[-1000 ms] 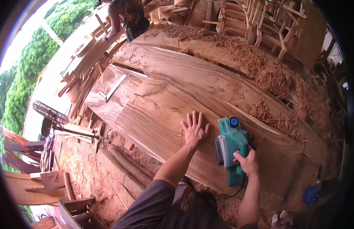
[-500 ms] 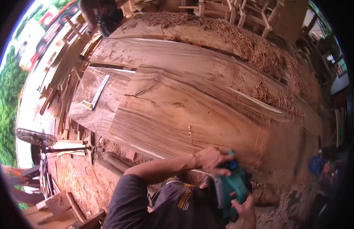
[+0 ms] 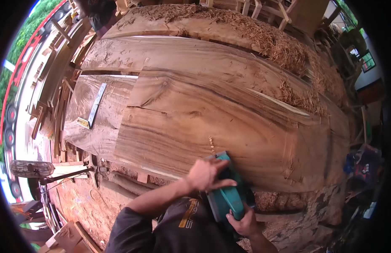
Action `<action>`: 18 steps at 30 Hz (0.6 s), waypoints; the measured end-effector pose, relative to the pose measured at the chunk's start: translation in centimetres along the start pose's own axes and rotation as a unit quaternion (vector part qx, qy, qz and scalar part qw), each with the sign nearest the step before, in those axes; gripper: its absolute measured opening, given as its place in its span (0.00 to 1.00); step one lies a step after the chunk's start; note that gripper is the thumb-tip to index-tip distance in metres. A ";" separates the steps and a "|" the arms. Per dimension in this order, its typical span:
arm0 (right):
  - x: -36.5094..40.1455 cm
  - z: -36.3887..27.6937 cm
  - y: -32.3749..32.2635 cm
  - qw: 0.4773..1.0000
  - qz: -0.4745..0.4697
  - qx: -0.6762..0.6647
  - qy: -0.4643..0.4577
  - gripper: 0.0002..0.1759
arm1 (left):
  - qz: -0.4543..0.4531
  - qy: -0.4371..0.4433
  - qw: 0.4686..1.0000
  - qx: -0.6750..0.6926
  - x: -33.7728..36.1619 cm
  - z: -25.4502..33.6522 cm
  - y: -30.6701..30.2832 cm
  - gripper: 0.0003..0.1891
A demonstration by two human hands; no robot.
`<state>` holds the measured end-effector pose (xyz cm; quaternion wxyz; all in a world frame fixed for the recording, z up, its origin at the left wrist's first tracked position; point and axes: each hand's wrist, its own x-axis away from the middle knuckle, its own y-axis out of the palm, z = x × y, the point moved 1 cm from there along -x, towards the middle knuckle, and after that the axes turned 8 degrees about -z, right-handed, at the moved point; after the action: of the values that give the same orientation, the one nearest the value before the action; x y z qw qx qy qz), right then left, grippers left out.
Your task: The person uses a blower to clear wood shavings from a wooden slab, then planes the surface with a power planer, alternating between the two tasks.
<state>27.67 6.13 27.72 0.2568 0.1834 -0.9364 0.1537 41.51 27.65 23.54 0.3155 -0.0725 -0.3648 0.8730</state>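
Observation:
A teal power planer (image 3: 230,196) rests at the near edge of a wide wooden slab (image 3: 195,118) with dark grain. My left hand (image 3: 206,175) is closed over the planer's front end. Lower down, my right hand (image 3: 244,221) wraps round its rear handle. A short row of small shavings (image 3: 211,144) lies on the wood just beyond the planer. To the left, a metal try square (image 3: 96,105) with a yellowish stock lies on a paler board (image 3: 77,133).
Curly shavings (image 3: 275,48) cover the far slab. A fan (image 3: 32,168) stands at the left, near stacked planks (image 3: 56,76). Part of another person (image 3: 100,14) shows at the upper left. A blue object (image 3: 351,163) is at the right.
The planer and both my hands have moved left, and its front end now lies over the slab's near edge. The view has shifted, and the truck at the left appears further along.

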 end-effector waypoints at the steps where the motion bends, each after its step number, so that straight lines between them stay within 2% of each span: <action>1: -0.9 -1.1 0.5 1.000 0.002 -0.006 -0.010 0.11 | 0.031 0.006 0.996 0.089 0.2 -1.9 -1.7 0.26; 2: -2.1 -1.8 1.1 1.000 0.000 0.001 -0.029 0.13 | 0.060 0.014 0.983 0.176 0.4 -4.2 -3.4 0.27; 3: -3.4 -2.3 1.5 0.999 -0.001 0.010 -0.048 0.16 | 0.138 -0.047 0.969 0.200 0.4 -7.0 -4.4 0.28; 4: -4.7 -3.2 1.8 0.998 -0.004 0.022 -0.064 0.19 | 0.200 -0.137 0.963 0.117 0.4 -10.3 -5.9 0.25; 5: -6.3 -4.8 2.0 0.996 -0.003 0.038 -0.085 0.19 | 0.287 -0.177 0.939 0.067 0.6 -14.8 -6.6 0.23; 6: -8.0 -6.6 2.2 0.993 -0.003 0.055 -0.106 0.20 | 0.281 -0.286 0.913 -0.080 1.3 -20.1 -6.8 0.27; 8: -12.3 -8.5 2.7 0.990 0.025 0.086 -0.110 0.20 | 0.391 -0.390 0.800 -0.236 1.8 -23.2 -7.4 0.31; 11: -20.5 -12.4 2.8 0.985 0.005 0.038 -0.169 0.20 | 0.369 -0.405 0.823 -0.150 1.2 -22.4 -8.2 0.33; 13: -25.2 -15.2 2.5 0.985 -0.017 0.015 -0.172 0.22 | 0.363 -0.403 0.824 -0.166 1.3 -22.8 -8.1 0.33; 14: -26.6 -16.6 2.3 0.988 -0.040 -0.006 -0.151 0.24 | 0.364 -0.400 0.822 -0.176 1.4 -22.9 -8.2 0.33; 17: -28.2 -16.3 2.7 0.974 -0.036 -0.103 -0.197 0.28 | 0.364 -0.397 0.822 -0.187 1.5 -22.8 -8.2 0.34; 18: -27.5 -15.5 2.4 0.978 -0.036 -0.097 -0.183 0.27 | 0.362 -0.395 0.821 -0.195 1.5 -22.7 -8.1 0.34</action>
<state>55.26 21.48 25.12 0.1027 0.2159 -0.9709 0.0171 52.44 46.30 12.81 -0.2154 0.0920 -0.5680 0.7890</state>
